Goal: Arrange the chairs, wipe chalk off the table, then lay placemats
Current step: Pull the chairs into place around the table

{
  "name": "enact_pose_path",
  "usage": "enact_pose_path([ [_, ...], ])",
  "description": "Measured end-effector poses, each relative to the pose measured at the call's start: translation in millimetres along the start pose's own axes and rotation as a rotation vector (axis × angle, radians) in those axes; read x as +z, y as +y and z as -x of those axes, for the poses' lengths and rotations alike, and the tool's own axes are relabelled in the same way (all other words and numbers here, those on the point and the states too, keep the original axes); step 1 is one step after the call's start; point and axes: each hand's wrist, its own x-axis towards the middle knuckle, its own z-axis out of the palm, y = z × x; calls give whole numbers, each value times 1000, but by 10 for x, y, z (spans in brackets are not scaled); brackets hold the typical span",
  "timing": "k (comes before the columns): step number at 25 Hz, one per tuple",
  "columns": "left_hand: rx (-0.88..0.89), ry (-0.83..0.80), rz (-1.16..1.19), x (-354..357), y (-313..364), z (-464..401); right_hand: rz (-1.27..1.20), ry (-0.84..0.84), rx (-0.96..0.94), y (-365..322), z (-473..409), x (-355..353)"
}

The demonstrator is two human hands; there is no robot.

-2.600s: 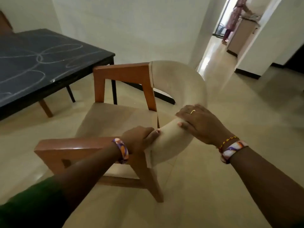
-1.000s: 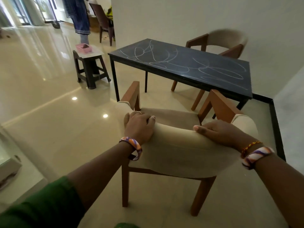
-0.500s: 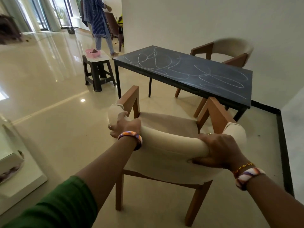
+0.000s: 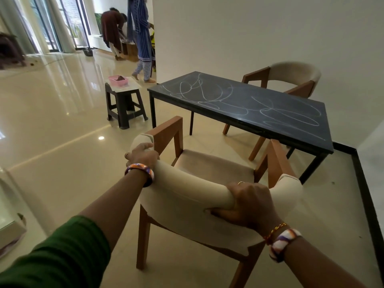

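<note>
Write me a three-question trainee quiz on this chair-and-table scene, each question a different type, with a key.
1. True or false: both hands grip the padded backrest of the near chair.
2. Multiple choice: what lies on the top of the black table? A) placemats B) chalk scribbles C) a cloth
3. Short answer: what sits on the dark stool?

Key
1. True: the left hand grips the backrest near its left end, and the right hand wraps over its top edge toward the right.
2. B: the chalk scribbles cover the top, unwiped.
3. A pink tray.
</note>
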Motion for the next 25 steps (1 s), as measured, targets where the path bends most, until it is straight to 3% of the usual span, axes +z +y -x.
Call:
enact_pose_path([
  [3,44,-111,-127,-228,73,-315,39,-55,45,-239,-267,145],
  [6,213,-129,-487,-322,91,-421,48,-159,81,-333,-400,171],
  [8,346,-189,-657,-327,92,-396,-72,-227,129,-297,-410,102],
  [12,670,-453,-916,-323,149,-155,-311,-427,487,-70,-349,-36],
  [14,819,-448,-890,-312,113,-51,-285,-404,565,-42,-305,-35],
  [18,950,-214,-631,-313,-45,-35,-191,-306,628,-148,-311,8],
  [25,1131,-153,-317,-237,-193,-298,-168,-3,781,-242,-312,165],
])
